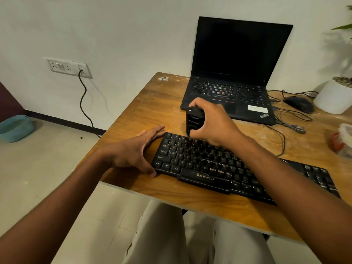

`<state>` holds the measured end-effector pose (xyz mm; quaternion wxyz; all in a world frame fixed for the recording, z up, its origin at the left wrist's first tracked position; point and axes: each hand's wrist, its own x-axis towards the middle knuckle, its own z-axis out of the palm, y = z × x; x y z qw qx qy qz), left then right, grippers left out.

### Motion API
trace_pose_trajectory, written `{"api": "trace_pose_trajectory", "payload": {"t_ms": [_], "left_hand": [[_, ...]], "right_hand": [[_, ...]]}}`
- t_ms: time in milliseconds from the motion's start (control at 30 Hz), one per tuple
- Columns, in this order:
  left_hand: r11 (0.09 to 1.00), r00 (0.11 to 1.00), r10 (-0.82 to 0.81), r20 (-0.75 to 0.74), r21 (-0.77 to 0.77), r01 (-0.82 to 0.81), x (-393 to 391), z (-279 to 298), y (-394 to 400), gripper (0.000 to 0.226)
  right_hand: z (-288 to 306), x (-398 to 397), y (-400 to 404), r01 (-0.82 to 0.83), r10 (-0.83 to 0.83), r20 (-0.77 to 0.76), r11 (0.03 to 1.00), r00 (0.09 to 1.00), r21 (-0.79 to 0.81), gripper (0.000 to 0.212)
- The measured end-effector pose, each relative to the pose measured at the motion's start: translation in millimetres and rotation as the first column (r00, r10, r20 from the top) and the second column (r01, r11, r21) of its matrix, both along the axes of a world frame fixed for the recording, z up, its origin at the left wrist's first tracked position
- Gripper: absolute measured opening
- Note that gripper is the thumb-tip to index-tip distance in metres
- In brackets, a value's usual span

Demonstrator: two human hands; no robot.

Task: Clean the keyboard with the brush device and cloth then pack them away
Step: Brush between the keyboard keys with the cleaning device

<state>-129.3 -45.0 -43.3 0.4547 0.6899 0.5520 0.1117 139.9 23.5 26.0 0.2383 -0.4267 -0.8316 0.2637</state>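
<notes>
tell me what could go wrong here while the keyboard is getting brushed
1. The keyboard lies near the table's front edge; only the left hand braces its left end, so a hard stroke might skid it toward the lap.
2. The right hand grips the brush device upright on the top key rows; heavy pressure could pop a keycap.
3. Dislodged dust may drift toward the open laptop just behind.

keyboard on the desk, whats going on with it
A person is cleaning the black wired keyboard on the wooden table. The right hand grips a small black brush device, held upright with its lower end on the upper-left keys. The left hand rests open against the keyboard's left edge, steadying it. No cloth is visible.
</notes>
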Motion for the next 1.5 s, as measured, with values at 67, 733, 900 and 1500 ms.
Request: {"api": "trace_pose_trajectory", "payload": {"t_ms": [67,733,900,1500], "left_hand": [[1.000,1.000,0.001,0.001,-0.001,-0.001,0,0,1,0.148],[1.000,1.000,0.000,0.010,-0.005,0.000,1,3,-2,0.148],[1.000,1.000,-0.004,0.005,-0.004,0.004,1,3,-2,0.148],[1.000,1.000,-0.009,0.029,-0.004,0.009,2,3,-2,0.147]], "right_hand": [[4,3,0,-0.003,0.002,-0.038,0.999,0.999,-0.034,0.057],[-1,15,-7,-0.103,0.102,-0.011,0.988,0.995,-0.114,0.056],[3,15,-7,-0.090,0.087,-0.058,0.995,0.994,-0.049,0.056],[3,25,-5,-0.153,0.156,0.001,0.970,0.988,-0.187,0.054]]}}
